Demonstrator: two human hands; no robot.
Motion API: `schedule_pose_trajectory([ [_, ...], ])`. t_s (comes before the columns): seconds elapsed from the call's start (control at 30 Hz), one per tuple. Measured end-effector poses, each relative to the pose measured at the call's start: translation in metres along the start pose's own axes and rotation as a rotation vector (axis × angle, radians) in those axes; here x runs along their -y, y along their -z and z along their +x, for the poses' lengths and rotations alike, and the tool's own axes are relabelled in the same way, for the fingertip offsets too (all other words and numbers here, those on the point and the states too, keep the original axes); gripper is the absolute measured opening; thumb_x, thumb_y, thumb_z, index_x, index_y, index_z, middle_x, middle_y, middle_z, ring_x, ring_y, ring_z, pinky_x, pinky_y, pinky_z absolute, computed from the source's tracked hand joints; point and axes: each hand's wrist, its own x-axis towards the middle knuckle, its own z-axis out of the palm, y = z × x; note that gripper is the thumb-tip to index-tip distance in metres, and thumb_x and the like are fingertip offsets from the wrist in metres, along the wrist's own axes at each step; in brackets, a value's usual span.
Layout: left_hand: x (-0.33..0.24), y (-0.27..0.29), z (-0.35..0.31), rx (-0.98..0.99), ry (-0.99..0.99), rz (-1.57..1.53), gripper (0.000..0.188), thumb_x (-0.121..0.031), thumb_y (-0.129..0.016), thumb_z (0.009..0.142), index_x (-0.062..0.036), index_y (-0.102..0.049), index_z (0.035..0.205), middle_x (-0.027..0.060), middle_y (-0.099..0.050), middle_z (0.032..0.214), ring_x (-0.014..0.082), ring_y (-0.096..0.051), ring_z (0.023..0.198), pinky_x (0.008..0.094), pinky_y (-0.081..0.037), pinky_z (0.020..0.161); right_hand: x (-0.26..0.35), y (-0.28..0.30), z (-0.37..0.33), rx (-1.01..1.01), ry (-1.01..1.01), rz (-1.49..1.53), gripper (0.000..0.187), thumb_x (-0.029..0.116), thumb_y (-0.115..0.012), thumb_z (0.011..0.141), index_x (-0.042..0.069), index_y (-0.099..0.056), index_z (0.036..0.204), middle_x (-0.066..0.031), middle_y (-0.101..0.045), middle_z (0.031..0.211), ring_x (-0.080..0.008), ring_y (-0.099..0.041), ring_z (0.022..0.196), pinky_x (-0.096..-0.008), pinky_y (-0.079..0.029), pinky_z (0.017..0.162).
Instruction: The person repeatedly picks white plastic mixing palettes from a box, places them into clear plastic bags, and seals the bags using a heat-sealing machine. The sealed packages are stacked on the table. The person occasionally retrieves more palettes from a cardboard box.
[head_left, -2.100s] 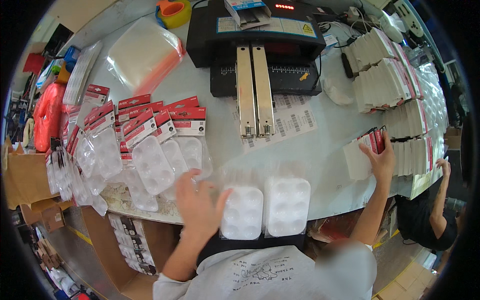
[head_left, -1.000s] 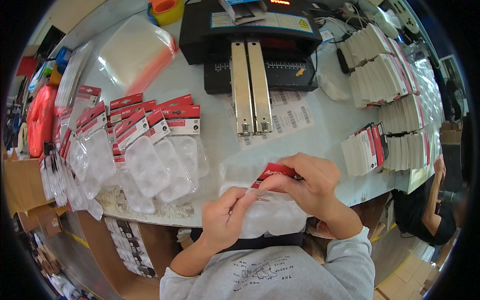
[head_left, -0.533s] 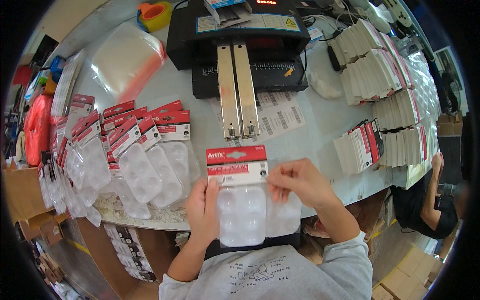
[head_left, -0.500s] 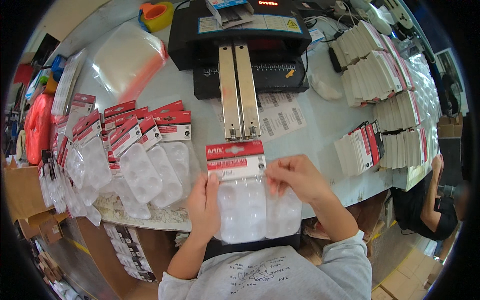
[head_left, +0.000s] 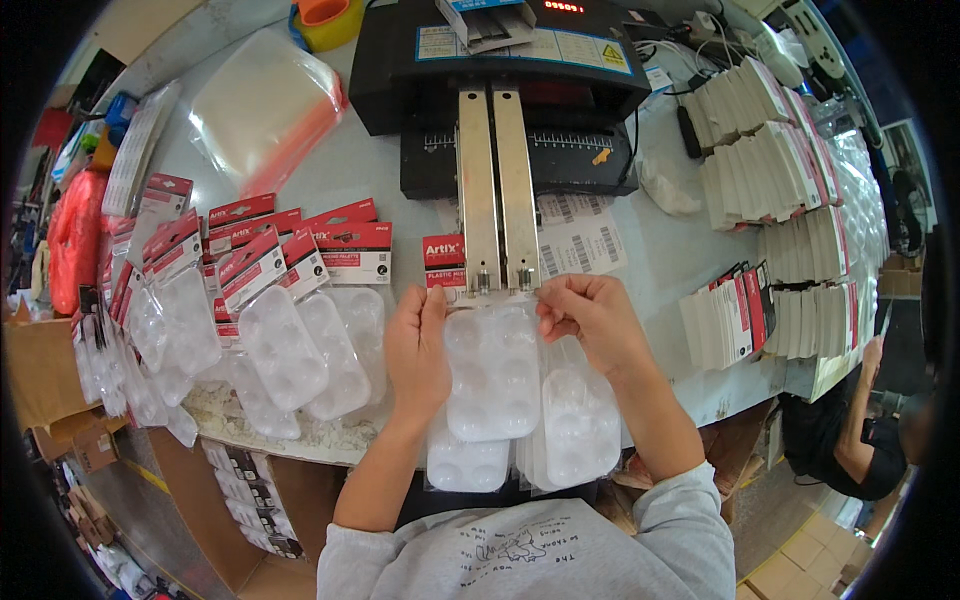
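Note:
A white plastic paint palette (head_left: 492, 375) in a clear bag lies in front of me, its red and white header card (head_left: 443, 252) tucked beneath two metal arms (head_left: 479, 190) of a black stapling machine (head_left: 420, 85). My left hand (head_left: 418, 355) is closed on the left edge of the card and bag, thumb on top. At the right edge, my right hand (head_left: 600, 325) pinches the same package between thumb and curled fingers. Below it, more bagged palettes (head_left: 583, 425) hang over the table's front edge near my lap.
Carded palettes (head_left: 285, 350) pile up at left. Behind them lie clear bags (head_left: 260, 110) and a tape roll (head_left: 330, 25). Folded header cards (head_left: 755, 170) stand in stacks at right, beside barcode sheets (head_left: 580, 245). Another person (head_left: 850, 440) is at far right; cardboard boxes (head_left: 190, 480) stand below.
Both hands have moved forward, carrying the card from in front of the metal arms to under them. The loose bagged palettes below show more now. My view has shifted slightly.

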Motion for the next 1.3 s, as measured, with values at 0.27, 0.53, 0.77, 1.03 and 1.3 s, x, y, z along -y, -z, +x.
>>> schedule_pose_trajectory([
  [0.27,0.008,0.008,-0.007,-0.002,-0.04,0.177,0.03,-0.024,-0.043,0.095,-0.0001,-0.049,0.079,0.0084,-0.053,0.069,0.0127,-0.046,0.066,0.0286,-0.04,0.064,0.001,0.003,-0.006,0.027,0.158,-0.221,0.018,0.013,-0.059,0.086,-0.004,-0.063,0.088,-0.0072,-0.062,0.072,-0.0117,-0.06,0.059,-0.0233,-0.05,0.054],
  [0.53,-0.054,0.116,-0.001,-0.402,-0.191,1.118,0.048,-0.039,-0.056,0.085,-0.0086,-0.049,0.122,0.0209,-0.039,0.13,0.0357,-0.043,0.115,0.0459,-0.038,0.087,0.048,0.148,-0.062,-1.006,0.463,-1.335,0.065,0.034,-0.07,0.077,-0.002,-0.046,0.126,-0.0178,-0.054,0.122,-0.0267,-0.049,0.116,-0.0355,-0.039,0.095],
  [0.77,0.015,0.107,-0.018,-0.089,-0.358,1.415,0.088,-0.061,-0.066,0.064,-0.0228,-0.036,0.138,0.0196,-0.011,0.149,0.0423,-0.008,0.136,0.0581,-0.016,0.1,0.015,0.24,-0.055,-0.779,0.288,-1.175,0.086,0.043,-0.071,0.074,-0.007,-0.033,0.133,-0.0217,-0.051,0.125,-0.0311,-0.051,0.113,-0.0323,-0.04,0.094],
  [1.03,0.02,0.203,0.017,-0.046,-0.501,1.552,0.087,-0.054,-0.071,0.063,-0.0261,-0.035,0.138,0.0137,-0.013,0.15,0.0391,-0.009,0.137,0.0602,-0.013,0.101,0.021,0.228,-0.064,-0.919,0.244,-1.175,0.087,0.054,-0.07,0.068,0.001,-0.042,0.131,-0.0198,-0.058,0.114,-0.0311,-0.058,0.102,-0.0335,-0.042,0.089],
  [1.3,-0.004,0.111,-0.029,-0.229,-0.49,1.205,0.054,-0.046,-0.067,0.073,-0.0113,-0.053,0.112,0.0156,-0.041,0.127,0.0336,-0.037,0.119,0.05,-0.027,0.091,0.01,0.2,-0.062,-1.085,0.433,-0.994,0.069,0.047,-0.075,0.067,0.006,-0.056,0.119,-0.011,-0.065,0.097,-0.0178,-0.062,0.084,-0.0284,-0.047,0.077],
])
